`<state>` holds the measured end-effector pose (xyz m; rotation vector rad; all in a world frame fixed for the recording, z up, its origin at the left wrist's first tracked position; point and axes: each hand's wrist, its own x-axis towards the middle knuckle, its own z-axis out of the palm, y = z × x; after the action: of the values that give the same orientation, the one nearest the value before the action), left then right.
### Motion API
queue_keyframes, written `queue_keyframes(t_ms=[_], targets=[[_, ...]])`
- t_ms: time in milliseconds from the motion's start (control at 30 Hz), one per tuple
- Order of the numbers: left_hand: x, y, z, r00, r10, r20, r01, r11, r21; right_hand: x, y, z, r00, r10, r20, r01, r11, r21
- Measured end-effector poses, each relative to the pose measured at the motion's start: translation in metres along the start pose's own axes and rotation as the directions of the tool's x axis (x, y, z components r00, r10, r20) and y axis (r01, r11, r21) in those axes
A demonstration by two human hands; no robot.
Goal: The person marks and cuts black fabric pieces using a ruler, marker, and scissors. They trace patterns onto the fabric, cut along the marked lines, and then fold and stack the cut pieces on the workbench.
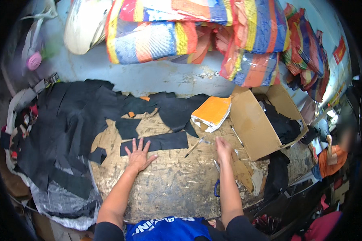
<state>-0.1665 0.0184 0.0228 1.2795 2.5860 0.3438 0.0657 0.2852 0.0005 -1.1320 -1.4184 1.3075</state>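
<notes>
Black rectangular strip (171,141), one, fabric or leather (cannot tell which): lies flat on the worn wooden desk (169,184), long side crosswise. Left hand (138,156): spread, grasping nothing, fingers laid over the strip's left part. Right hand (224,148): off the strip, to its right, loosely curled; whether it grasps anything cannot be told. Pen (194,147): just right of the strip, tilted. Black offcut (128,127): just beyond the strip's left half. Smaller black offcut (97,155): left of the strip. Orange-covered pad (212,110): beyond the strip, to the right. Blue-handled scissors (216,188): nearer the wearer than the strip, rightward, partly behind the forearm. Cardboard box (251,124), black cloth (283,122) inside: well right of the strip. Black sheets (68,120), heaped: left of the strip.
</notes>
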Motion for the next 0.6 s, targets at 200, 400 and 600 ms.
queue_keyframes(t_ms=[200, 400, 600], targets=[[0.030, -0.011, -0.011, 0.962, -0.271, -0.045, 0.271, 0.962, 0.015, 0.098, -0.008, 0.050, 0.808, 0.588, -0.022, -0.576, 0.798, 0.177], [0.040, -0.017, -0.014, 0.931, -0.358, -0.070, 0.360, 0.933, 0.015, 0.123, 0.009, 0.064, 0.857, 0.507, 0.087, -0.514, 0.835, 0.195], [0.059, -0.037, -0.022, 0.857, -0.507, -0.096, 0.510, 0.860, 0.008, 0.109, -0.010, 0.007, 0.851, 0.486, 0.200, -0.498, 0.867, 0.007]])
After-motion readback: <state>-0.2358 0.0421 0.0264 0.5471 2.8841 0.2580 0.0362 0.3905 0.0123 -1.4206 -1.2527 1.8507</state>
